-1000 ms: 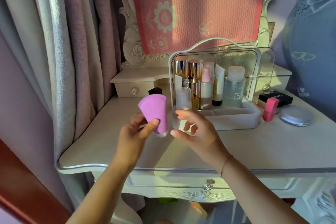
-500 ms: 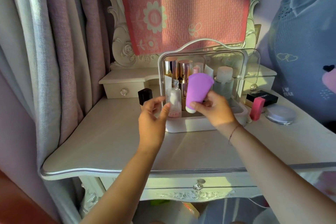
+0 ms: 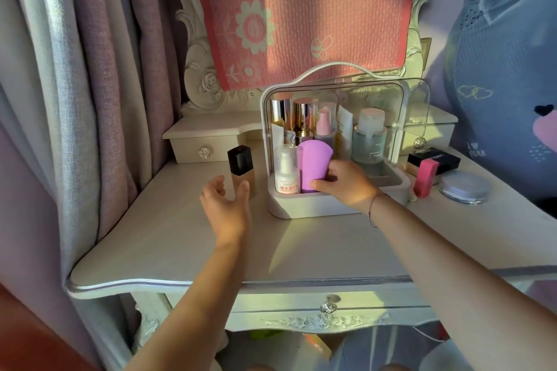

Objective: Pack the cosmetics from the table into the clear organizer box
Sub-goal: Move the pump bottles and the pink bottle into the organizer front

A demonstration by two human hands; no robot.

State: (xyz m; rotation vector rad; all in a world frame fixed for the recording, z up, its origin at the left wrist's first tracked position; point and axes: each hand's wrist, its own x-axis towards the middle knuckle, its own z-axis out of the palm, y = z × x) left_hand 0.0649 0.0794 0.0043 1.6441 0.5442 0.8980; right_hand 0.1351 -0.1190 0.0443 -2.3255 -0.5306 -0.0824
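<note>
The clear organizer box (image 3: 304,208) stands on the dressing table with its door swung open to the right. Several bottles fill its back row. My right hand (image 3: 346,182) grips a purple tube (image 3: 313,164), standing it cap-down in the front left of the box beside a small white spray bottle (image 3: 286,173). My left hand (image 3: 224,205) hovers open just in front of a beige foundation bottle with a black cap (image 3: 242,170), which stands on the table left of the box.
Right of the box lie a black carton (image 3: 434,158), a pink lipstick case (image 3: 425,178) and a round silver compact (image 3: 464,187). Curtains hang at the left, and small drawers (image 3: 205,144) sit at the table's back.
My right hand took the purple tube from my left hand and carried it into the box. My left hand let go and moved left toward the foundation bottle.
</note>
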